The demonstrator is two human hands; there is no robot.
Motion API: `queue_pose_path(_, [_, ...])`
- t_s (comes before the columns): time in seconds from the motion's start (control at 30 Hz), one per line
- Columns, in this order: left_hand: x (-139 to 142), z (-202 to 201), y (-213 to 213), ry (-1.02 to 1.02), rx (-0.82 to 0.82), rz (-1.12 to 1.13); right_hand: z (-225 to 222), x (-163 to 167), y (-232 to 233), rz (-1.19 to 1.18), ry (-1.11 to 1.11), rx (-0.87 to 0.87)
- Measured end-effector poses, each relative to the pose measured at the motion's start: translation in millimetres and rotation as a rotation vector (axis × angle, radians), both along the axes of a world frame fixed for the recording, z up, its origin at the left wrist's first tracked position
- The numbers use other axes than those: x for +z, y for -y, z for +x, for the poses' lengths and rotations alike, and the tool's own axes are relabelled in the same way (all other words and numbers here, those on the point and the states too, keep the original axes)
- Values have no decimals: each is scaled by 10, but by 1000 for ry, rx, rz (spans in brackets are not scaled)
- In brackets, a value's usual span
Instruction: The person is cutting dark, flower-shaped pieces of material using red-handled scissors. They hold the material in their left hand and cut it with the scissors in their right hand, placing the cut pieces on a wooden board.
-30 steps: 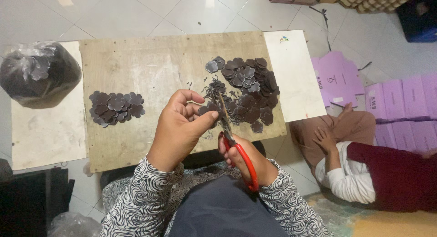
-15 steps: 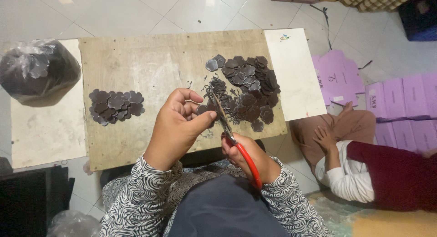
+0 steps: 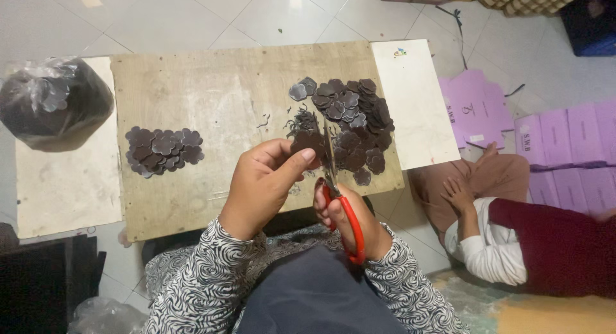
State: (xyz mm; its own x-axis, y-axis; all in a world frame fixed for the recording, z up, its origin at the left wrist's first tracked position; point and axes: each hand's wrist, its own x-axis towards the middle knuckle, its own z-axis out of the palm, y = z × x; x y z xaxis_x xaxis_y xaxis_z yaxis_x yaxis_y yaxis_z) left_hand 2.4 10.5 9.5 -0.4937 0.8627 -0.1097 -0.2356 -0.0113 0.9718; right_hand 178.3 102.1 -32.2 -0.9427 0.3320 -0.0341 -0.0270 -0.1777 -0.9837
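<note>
My left hand (image 3: 263, 183) pinches a dark brown flower-shaped piece (image 3: 307, 141) between thumb and fingers. My right hand (image 3: 343, 215) grips red-handled scissors (image 3: 340, 193), whose blades point up along the piece's right side. Both hands hover over the near edge of a wooden board (image 3: 218, 96). A large heap of dark flower pieces (image 3: 353, 119) lies just beyond the hands on the board's right. A smaller, flatter group of the same pieces (image 3: 162, 150) lies on the board's left. Thin dark trimmings (image 3: 292, 125) are scattered near the heap.
A plastic bag of dark pieces (image 3: 51, 103) sits on a white board (image 3: 64, 186) at left. Another white board (image 3: 414, 103) adjoins the right. A person (image 3: 513, 231) sits on the floor at right, near purple flat boxes (image 3: 564, 148).
The hands and scissors have shifted slightly while working on the piece; the scissors' blades sit a little more upright. The piles have not moved.
</note>
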Motion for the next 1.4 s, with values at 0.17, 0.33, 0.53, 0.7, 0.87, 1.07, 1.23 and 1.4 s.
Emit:
queue_pose_path(0.17, [16, -29, 35, 21, 18, 5, 1, 36, -9, 33, 35, 39])
queue_pose_path(0.33, [42, -46, 54, -16, 30, -33, 5, 53, -16, 29, 53, 50])
queue_pose_path(0.53, [60, -42, 59, -26, 26, -37, 8, 57, -36, 92, 63, 62])
queue_pose_path(0.7, [51, -71, 64, -49, 28, -69, 8, 48, -39, 31, 89, 69])
queue_pose_path(0.87, [35, -60, 61, -31, 35, -27, -1, 22, -35, 10, 63, 74])
queue_pose_path(1.07, [46, -47, 58, 12, 22, -13, -33, 22, -5, 15, 16, 41])
queue_pose_path(1.23, [45, -56, 69, 45, 25, 11, -28, 45, 4, -27, 16, 52])
queue_pose_path(1.4, [18, -70, 84, 46, 30, 7, -7, 32, -16, 10, 22, 66])
